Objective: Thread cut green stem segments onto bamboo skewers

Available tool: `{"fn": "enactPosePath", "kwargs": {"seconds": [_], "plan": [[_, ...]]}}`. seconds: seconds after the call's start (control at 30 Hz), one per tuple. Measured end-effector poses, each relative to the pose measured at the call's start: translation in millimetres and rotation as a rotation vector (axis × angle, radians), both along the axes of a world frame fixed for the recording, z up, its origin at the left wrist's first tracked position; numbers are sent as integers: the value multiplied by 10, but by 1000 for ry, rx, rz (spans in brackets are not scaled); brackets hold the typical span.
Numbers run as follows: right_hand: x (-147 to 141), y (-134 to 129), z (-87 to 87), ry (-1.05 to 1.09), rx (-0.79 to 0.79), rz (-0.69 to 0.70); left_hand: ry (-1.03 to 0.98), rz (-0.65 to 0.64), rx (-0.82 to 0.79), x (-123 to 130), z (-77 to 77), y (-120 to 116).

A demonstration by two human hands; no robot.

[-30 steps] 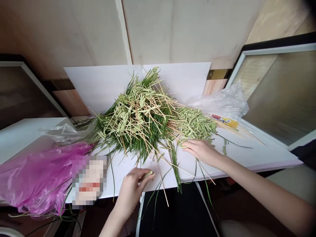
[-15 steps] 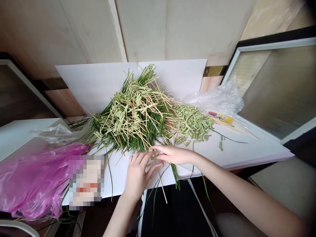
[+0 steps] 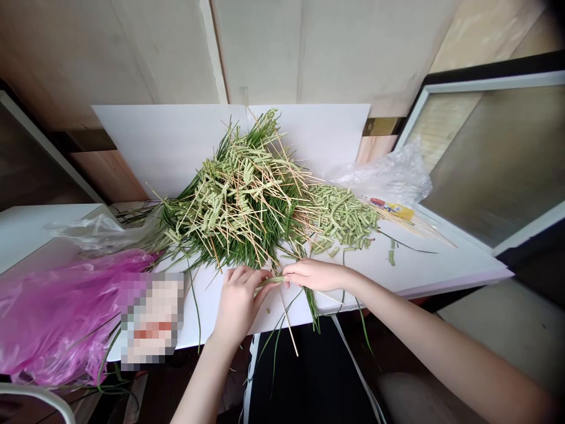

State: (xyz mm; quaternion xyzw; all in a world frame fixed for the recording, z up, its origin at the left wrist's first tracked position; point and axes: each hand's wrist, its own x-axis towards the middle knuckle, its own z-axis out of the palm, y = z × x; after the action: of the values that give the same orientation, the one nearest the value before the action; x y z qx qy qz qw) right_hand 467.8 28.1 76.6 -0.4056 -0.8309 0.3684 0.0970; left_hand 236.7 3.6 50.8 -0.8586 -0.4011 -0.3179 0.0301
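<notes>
Left hand and right hand closed, fingertips pinching a thin green grass stalk over the white board, just in front of the grass pile. Stalk looks light, limp, easily bent; hold close to the pinch.

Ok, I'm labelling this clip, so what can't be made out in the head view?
Head view only:
Green stem: its ends are hidden by the fingers of the left hand and right hand.
Printed packet: too small to read, partly under stalks.
Pale package: pixelated, so its print is unreadable.
Seed-stalk pile: lower layers hidden by upper stalks.
</notes>
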Motion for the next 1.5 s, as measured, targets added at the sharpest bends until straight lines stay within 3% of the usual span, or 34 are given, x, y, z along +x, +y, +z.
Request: {"fn": "enactPosePath", "kwargs": {"seconds": [0.17,0.3,0.47,0.57,0.8,0.97,1.07,1.2,1.3,1.4,1.5], "plan": [[-16,32,-19,-48,59,-12,312,-97,43,200,136,141],[72,70,-61,-43,126,-1,409,-227,-32,309,253,317],[197,4,-161,-63,319,15,179,-531,-469,353,370,495],[230,-93,-184,-99,484,20,123,-629,-678,363,422,553],[312,-256,-95,-187,780,94,54,-676,-1049,418,456,593],[403,-282,-31,-223,842,121,-73,-660,-1202,556,404,463],[647,-278,42,-239,844,117,-158,-609,-1247,458,349,326],[1226,-230,109,-279,895,-61,-286,-459,-1199,25,320,237],[1392,-126,21,-294,932,-180,-233,-327,-1014,-195,322,278],[1071,-10,-143,-282,922,-139,-22,-190,-641,-174,293,328],[521,42,-259,-249,896,-61,52,-70,-416,-78,203,322]]}}
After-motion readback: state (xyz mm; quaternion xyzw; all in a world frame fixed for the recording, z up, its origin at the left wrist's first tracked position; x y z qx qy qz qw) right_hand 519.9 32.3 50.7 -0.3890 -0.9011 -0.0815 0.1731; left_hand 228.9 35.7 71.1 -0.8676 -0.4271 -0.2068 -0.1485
